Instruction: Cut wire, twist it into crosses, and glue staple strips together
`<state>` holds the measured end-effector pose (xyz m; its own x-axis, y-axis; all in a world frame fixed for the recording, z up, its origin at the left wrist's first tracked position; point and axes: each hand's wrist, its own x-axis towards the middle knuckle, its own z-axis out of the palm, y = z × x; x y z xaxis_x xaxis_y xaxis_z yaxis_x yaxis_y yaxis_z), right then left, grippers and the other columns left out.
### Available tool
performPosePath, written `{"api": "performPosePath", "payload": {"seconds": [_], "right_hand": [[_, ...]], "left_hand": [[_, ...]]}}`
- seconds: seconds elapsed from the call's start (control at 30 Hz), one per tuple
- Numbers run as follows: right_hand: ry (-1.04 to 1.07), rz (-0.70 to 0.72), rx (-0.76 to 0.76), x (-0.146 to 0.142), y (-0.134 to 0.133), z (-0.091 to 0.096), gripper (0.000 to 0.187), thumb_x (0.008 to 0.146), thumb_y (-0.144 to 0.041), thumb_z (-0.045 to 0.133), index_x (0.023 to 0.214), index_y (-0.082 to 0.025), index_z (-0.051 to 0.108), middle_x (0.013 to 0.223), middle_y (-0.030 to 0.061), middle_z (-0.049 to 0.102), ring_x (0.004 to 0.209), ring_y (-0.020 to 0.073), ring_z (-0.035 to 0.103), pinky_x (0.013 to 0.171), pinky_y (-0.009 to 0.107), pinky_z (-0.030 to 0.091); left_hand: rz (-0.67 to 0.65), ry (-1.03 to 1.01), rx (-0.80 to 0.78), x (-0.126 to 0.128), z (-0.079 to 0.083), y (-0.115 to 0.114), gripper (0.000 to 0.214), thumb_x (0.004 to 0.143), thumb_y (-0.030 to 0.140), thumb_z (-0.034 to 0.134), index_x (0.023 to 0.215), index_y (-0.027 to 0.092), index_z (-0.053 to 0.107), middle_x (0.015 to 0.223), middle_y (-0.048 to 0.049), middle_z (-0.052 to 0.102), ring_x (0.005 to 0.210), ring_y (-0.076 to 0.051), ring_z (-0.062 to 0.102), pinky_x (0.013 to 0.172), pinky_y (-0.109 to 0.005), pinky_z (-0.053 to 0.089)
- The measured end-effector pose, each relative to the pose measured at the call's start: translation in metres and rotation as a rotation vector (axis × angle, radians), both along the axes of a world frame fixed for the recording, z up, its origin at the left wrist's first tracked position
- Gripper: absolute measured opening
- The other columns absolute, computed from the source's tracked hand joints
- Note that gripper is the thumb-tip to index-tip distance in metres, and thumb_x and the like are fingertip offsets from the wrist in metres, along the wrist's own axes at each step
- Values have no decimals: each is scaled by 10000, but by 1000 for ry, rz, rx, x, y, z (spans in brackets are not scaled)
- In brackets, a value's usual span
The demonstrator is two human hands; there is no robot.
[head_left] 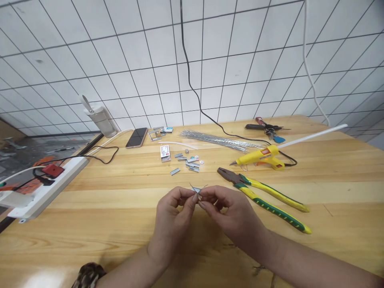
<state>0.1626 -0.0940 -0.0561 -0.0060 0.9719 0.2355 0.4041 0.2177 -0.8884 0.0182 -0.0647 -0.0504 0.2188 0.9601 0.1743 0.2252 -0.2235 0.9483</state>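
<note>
Both hands meet over the middle of the wooden table (120, 200). My left hand (172, 218) and my right hand (228, 212) each pinch the same small metal piece (197, 191), a staple strip with thin wires sticking out at its top. The fingertips of both hands press together around it. Just beyond them lie several loose staple strips (187, 162) and a small staple box (165, 153).
Yellow-green pliers (264, 198) lie right of my hands, a yellow glue gun (264, 157) behind them with a white glue stick (312, 136). A bundle of thin wires (216, 140), a phone (137, 137), keys (268, 129) and a power strip (48, 182) sit further off.
</note>
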Motion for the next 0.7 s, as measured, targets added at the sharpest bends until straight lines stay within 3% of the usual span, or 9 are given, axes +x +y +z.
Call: {"api": "performPosePath", "payload": {"seconds": [0.3, 0.7], "right_hand": [[-102, 15, 213, 2, 0, -3, 135, 821, -149, 507, 755, -172, 622, 609, 7, 570, 525, 110, 480, 496, 227, 392], [-141, 25, 124, 2, 0, -6, 106, 785, -140, 530, 801, -179, 627, 624, -2, 611, 533, 107, 524, 495, 209, 407]], "left_hand": [[-13, -35, -59, 1, 1, 0, 111, 763, 230, 611, 683, 155, 626, 666, -18, 669, 650, -144, 616, 626, -236, 495], [-4, -52, -101, 2, -1, 1, 114, 729, 251, 627, 679, 149, 641, 667, -45, 687, 638, -172, 627, 614, -263, 506]]}}
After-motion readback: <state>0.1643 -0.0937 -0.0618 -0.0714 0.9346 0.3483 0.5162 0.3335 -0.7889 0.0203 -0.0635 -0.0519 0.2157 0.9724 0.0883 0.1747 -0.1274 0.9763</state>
